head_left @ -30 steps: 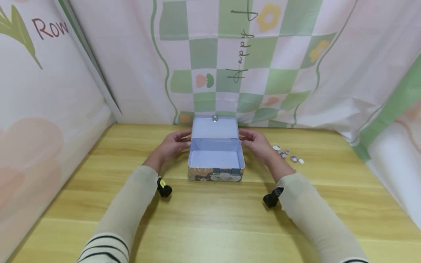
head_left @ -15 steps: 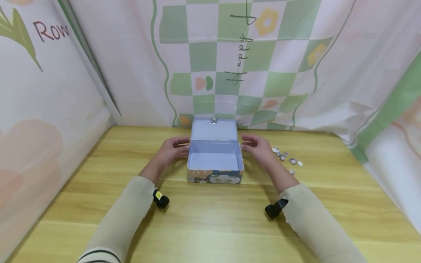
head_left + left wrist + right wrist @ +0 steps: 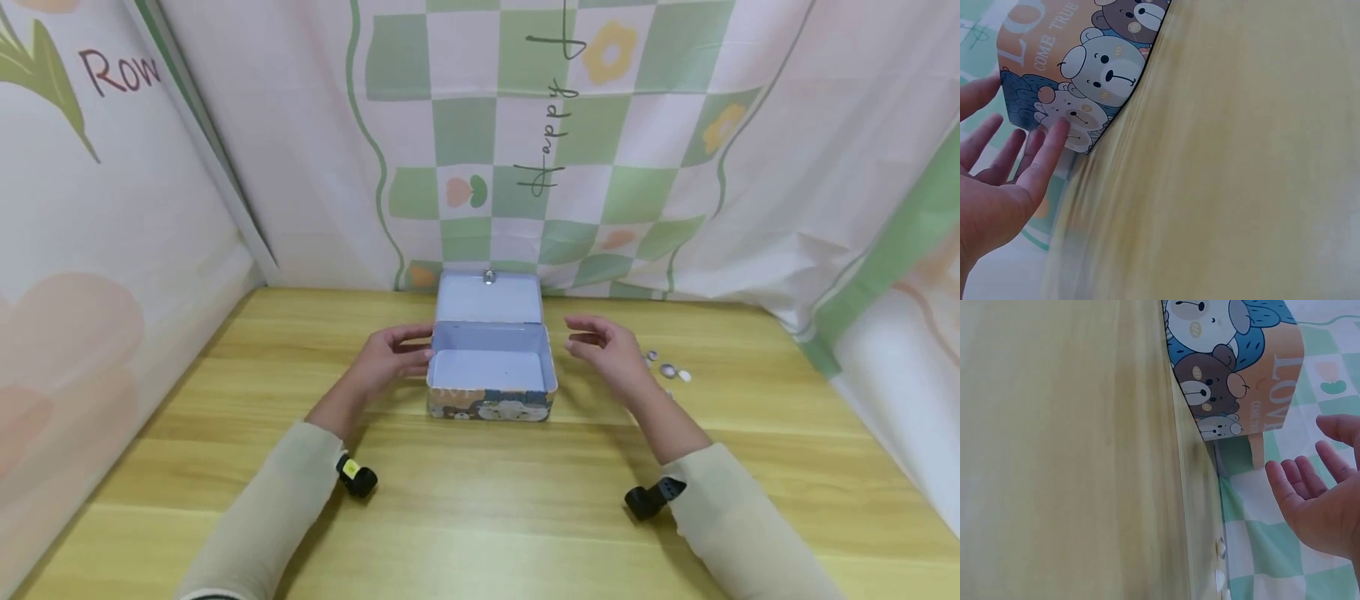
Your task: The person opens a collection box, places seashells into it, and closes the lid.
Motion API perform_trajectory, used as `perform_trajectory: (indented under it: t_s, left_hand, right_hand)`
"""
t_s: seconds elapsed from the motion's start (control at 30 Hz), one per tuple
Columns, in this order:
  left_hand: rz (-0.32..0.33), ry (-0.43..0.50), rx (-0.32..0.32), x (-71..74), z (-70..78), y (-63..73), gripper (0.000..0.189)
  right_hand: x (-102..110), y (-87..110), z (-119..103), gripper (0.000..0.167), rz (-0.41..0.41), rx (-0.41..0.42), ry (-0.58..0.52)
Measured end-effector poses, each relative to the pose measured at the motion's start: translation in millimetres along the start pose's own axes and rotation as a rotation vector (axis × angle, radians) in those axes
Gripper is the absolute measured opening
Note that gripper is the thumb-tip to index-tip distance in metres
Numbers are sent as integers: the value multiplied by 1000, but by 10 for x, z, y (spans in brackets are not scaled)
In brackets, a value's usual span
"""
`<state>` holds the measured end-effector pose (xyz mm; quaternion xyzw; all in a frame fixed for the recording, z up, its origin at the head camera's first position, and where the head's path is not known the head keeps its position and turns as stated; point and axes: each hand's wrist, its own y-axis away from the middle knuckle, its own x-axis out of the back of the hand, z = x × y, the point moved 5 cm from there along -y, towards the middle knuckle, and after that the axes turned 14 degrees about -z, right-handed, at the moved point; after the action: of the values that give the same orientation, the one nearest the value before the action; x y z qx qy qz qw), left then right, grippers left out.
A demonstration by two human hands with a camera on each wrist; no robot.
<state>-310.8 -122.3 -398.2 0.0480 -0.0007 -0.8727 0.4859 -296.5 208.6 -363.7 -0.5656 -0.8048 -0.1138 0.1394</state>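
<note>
A rectangular tin box (image 3: 491, 405) with cartoon bears on its sides stands on the table, its hinged lid (image 3: 489, 298) tipped back and its pale inside bare. At the box's left side is my left hand (image 3: 382, 360), fingers loosely extended with the tips right at the wall. In the left wrist view those fingers (image 3: 1054, 153) overlap the printed side (image 3: 1085, 69). My right hand (image 3: 611, 354) hovers apart from the box on its right, fingers relaxed and holding nothing. The right wrist view shows a gap between that hand (image 3: 1322, 506) and the box (image 3: 1235, 369).
Several small round pieces (image 3: 668, 371), whitish and purplish, lie on the table right of my right hand, which partly hides them. A checked curtain (image 3: 525, 192) hangs behind the box. A second printed cloth (image 3: 112, 250) borders the left side.
My right hand has drawn away from the box toward the right and nearer to me, now covering some small pieces. My left hand has slid slightly nearer along the box's side. The box stays put.
</note>
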Motion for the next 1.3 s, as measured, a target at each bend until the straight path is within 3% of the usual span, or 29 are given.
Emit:
perform_trajectory:
  t_s: [0.2, 0.4, 0.8, 1.3]
  left_hand:
    - [-22, 2, 25, -13, -15, 84, 55]
    - [-51, -37, 8, -44, 13, 145, 60]
    - [-117, -21, 7, -103, -14, 220, 72]
    - [-148, 17, 7, -139, -65, 212, 68]
  right_hand:
    - [42, 137, 24, 44, -25, 21, 64]
    - [79, 257, 31, 47, -85, 31, 124]
    - [225, 493, -29, 46, -108, 164, 207]
    - [541, 737, 62, 46, -56, 114, 268]
